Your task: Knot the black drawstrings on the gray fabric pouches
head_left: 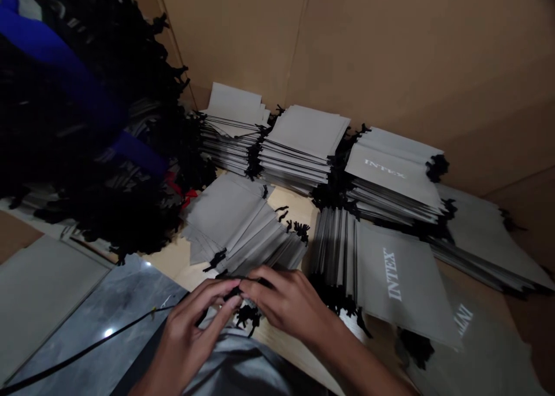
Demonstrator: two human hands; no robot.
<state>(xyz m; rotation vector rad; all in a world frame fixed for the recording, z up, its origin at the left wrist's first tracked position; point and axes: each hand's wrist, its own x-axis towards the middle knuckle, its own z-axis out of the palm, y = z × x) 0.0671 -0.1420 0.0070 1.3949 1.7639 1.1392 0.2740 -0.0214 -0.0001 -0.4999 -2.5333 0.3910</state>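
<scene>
My left hand [195, 315] and my right hand [290, 300] meet at the table's near edge. The fingers of both are pinched on black drawstring cords [234, 291], which are partly hidden between the fingertips. A tuft of knotted cord ends [248, 317] hangs just below them. Directly beyond my hands lies a fanned pile of grey drawstring pouches [234, 217], with black cords at its edges. To the right, a row of pouches leans together, and its front pouch [399, 280] is printed INTEX.
Stacked grey pouches [303, 133] line the brown panel wall [390, 49], another stack [394, 165] beside them. A large heap of black-corded pouches [117, 211], crossed by a blue strap [60, 49], rises at left. A black cable [95, 344] runs above the shiny grey floor [125, 303].
</scene>
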